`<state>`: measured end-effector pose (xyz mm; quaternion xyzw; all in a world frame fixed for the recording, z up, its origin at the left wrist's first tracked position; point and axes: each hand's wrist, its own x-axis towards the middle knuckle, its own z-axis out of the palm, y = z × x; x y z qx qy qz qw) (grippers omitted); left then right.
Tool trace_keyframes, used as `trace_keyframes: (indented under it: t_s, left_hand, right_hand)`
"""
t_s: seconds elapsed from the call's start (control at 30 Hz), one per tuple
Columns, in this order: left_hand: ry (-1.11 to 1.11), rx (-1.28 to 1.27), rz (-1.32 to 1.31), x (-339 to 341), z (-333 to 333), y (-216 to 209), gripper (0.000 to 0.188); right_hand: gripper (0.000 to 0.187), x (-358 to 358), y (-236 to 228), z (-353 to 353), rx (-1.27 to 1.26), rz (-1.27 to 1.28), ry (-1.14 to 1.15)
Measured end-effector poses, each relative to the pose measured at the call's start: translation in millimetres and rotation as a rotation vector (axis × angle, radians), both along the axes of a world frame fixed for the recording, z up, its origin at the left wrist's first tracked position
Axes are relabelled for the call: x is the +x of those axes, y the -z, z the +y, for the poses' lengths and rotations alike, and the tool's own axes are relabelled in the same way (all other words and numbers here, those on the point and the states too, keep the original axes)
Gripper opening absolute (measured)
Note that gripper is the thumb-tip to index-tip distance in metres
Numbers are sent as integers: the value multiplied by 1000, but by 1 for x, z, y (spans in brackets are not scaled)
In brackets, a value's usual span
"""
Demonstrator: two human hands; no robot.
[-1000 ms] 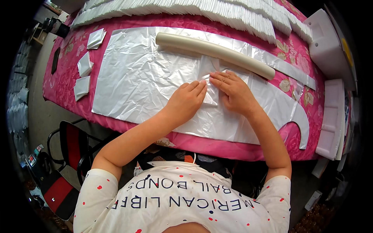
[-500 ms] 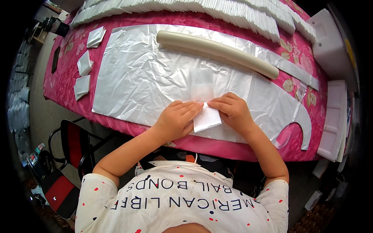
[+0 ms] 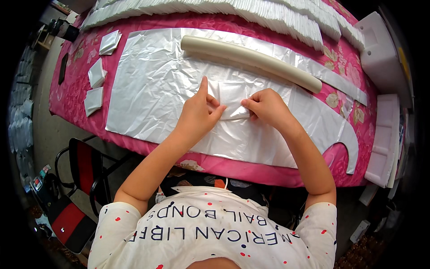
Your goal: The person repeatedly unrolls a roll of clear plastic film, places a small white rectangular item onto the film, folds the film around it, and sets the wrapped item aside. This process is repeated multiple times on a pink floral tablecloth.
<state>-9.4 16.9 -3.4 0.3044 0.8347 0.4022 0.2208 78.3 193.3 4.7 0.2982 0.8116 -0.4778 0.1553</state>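
A small white square of folded plastic film (image 3: 234,95) lies on a large silvery plastic sheet (image 3: 148,85) in front of me. My right hand (image 3: 268,106) pinches the square's lower right edge between thumb and fingers. At its left edge is my left hand (image 3: 199,110), index finger stretched away from me and thumb apart from it. That thumb tip meets the square's lower left corner, while the other fingers are partly hidden. Beyond the square, a long cream tube (image 3: 251,60) rests across the sheet.
Three small folded white packets (image 3: 94,101) lie in a column on the left of the pink floral tablecloth (image 3: 80,85). Long rows of stacked white packets (image 3: 201,6) line the far side. White foam boxes (image 3: 383,54) stand at right; a red-and-black chair (image 3: 85,161) is at left.
Both hands have moved away from me and spread a little apart. The film was lengthwise with a sheer upper part; now it is a compact square farther out. My left index finger has straightened.
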Motion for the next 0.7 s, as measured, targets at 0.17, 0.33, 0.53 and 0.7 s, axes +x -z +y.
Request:
trace_keyframes:
  t_s: [0.17, 0.33, 0.53, 0.7]
  left_hand:
    - [321, 116, 762, 14, 7, 14, 74]
    - [324, -94, 652, 27, 21, 31, 92]
    - [345, -171, 570, 26, 21, 37, 107]
    - [339, -147, 580, 27, 21, 40, 111]
  right_hand:
    - [31, -2, 1, 1, -7, -8, -4]
    - [29, -2, 2, -1, -13, 29, 13]
    - [25, 0, -5, -7, 61, 5, 11]
    - [25, 12, -8, -13, 379, 84, -99]
